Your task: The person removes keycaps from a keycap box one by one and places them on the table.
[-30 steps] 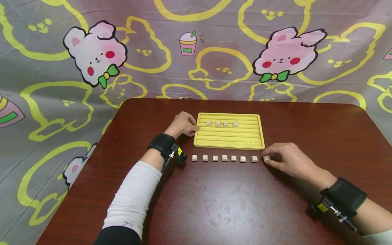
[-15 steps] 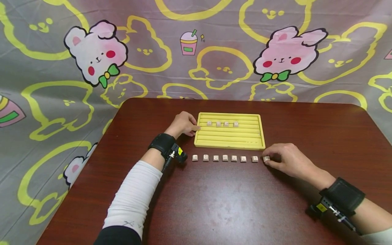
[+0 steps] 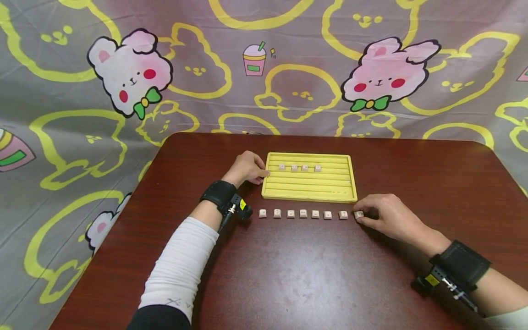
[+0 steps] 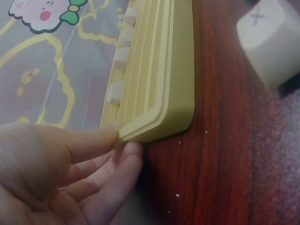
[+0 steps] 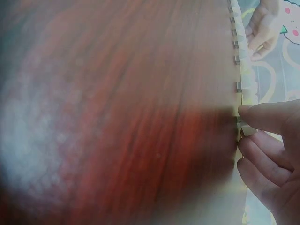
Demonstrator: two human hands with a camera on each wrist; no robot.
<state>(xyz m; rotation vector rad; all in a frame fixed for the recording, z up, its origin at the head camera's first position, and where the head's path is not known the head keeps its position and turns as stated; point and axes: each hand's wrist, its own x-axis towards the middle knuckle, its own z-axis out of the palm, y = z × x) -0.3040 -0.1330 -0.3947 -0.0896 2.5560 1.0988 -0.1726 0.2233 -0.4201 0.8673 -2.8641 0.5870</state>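
Observation:
A yellow ridged tray (image 3: 309, 188) lies on the table with several white keycaps in a row along one upper groove, among them one keycap (image 3: 317, 168). My left hand (image 3: 246, 167) pinches the tray's left edge between thumb and fingers; the left wrist view shows the thumb (image 4: 93, 143) on top of the rim. In front of the tray, several more keycaps form a line, one of them a keycap (image 3: 303, 213) near its middle. At that line's right end, my right hand (image 3: 387, 213) pinches a keycap (image 3: 359, 214) between thumb and forefinger, at table level.
The dark reddish-brown table (image 3: 297, 270) stretches in front and to both sides. Behind it hangs a grey cloth (image 3: 297, 50) printed with cartoon animals. A keycap marked with a cross (image 4: 267, 37) is close to the left wrist camera.

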